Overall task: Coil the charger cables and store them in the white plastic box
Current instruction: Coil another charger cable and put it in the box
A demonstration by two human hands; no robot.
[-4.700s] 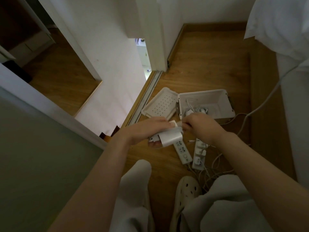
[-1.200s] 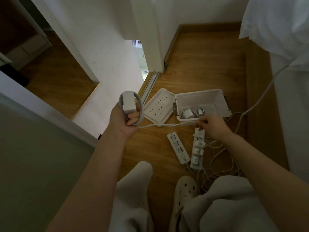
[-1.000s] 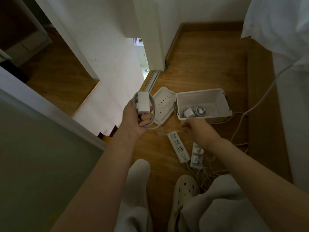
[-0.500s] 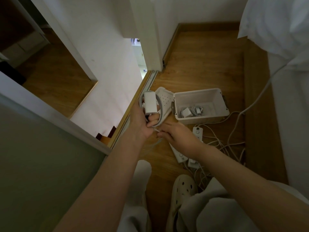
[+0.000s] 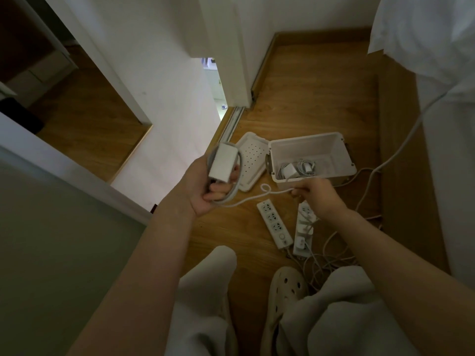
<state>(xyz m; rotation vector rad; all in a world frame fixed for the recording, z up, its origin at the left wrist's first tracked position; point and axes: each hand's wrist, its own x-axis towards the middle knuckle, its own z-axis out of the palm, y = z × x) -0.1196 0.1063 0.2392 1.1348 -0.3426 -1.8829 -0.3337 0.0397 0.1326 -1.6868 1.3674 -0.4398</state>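
**Asker:** What is on the left?

**Describer:** The left hand [image 5: 203,187] is raised, holding a white charger brick [image 5: 222,163]. Its fingers curl round the brick and round the grey cable loops [image 5: 238,173] wound about it.

**Asker:** And the loose end?

**Describer:** The uncoiled tail [image 5: 279,192] leaves the loops and runs rightward, nearly level, with one small kink. It ends at the right hand [image 5: 318,197], where thumb and fingertips pinch it.

**Asker:** Where is the box?

**Describer:** The white plastic box [image 5: 308,150] sits open on the wood floor [image 5: 295,86], just beyond the right hand. Inside lies one coiled charger [image 5: 291,170], and the lid [image 5: 250,160] lies flat to the box's left. The right hand is the nearer one. The next wrap likely carries the tail leftward, back to the brick.
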